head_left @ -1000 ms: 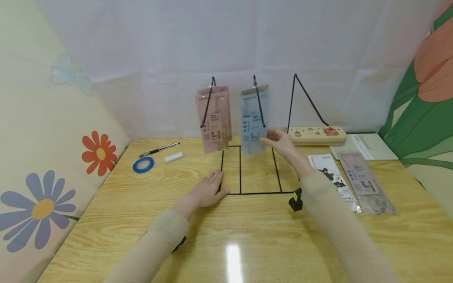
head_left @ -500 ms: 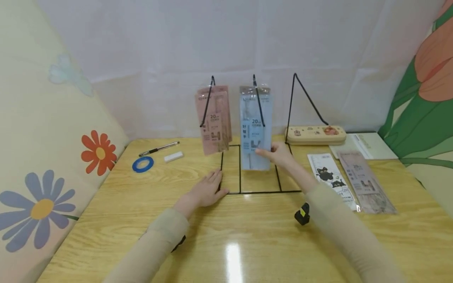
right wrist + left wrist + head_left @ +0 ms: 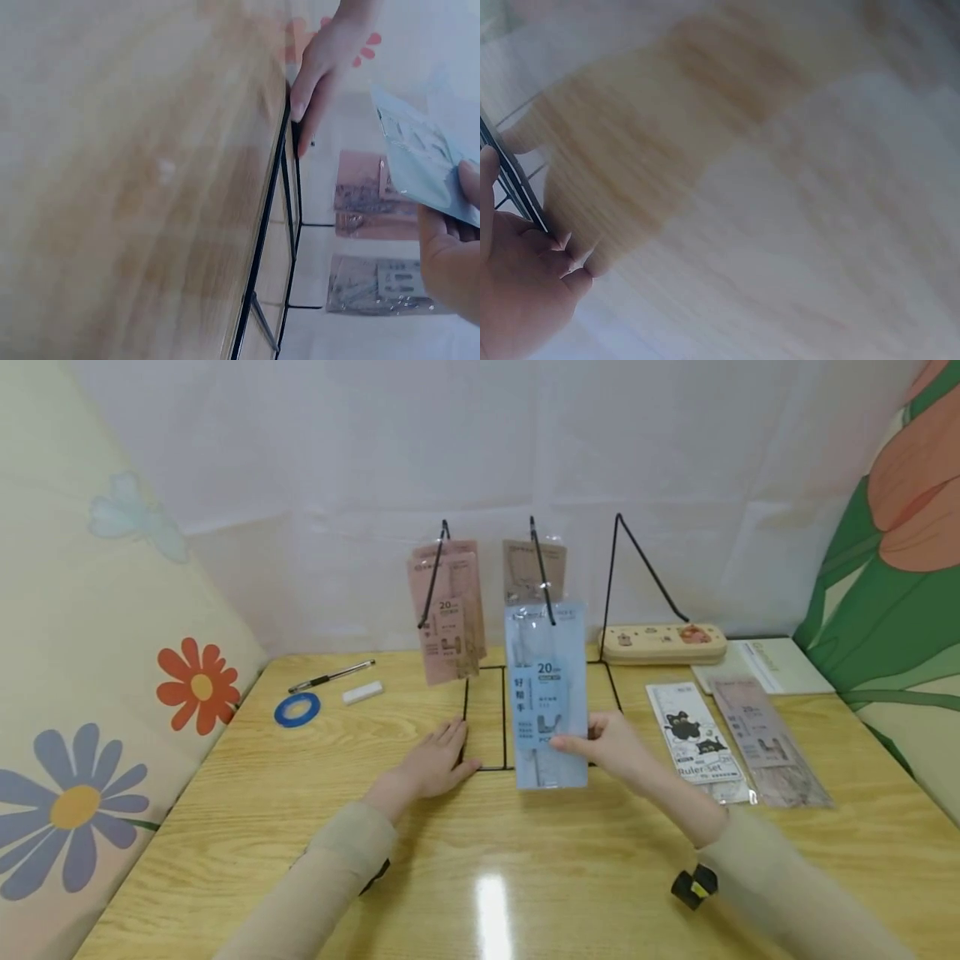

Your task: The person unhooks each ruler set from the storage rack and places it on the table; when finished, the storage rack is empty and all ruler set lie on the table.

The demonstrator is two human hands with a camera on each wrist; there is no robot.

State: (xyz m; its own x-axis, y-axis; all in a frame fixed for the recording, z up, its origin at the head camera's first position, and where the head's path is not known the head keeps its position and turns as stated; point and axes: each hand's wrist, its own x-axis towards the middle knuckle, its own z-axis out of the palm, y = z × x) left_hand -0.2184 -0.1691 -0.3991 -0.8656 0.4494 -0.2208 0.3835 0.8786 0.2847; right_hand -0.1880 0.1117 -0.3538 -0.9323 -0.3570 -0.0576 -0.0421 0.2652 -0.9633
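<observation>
The right hand (image 3: 615,750) pinched a blue packet (image 3: 549,693) upright over the middle of the tabletop (image 3: 480,860), just in front of the wire rack (image 3: 540,610), while the left hand (image 3: 435,764) lay flat with fingers straight on the rack's front left corner, its fingertips (image 3: 570,262) blurred in the left wrist view.

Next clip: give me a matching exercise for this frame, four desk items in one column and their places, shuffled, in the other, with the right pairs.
Things
1. blue packet
2. pink packet
3. blue tape roll
4. cat ruler set

Places
A. flat on the table, right of the wire rack
B. hanging on the rack's left hook
C. pinched in the right hand
D. on the table near the pen

Pairs: 1-C, 2-B, 3-D, 4-A
</observation>
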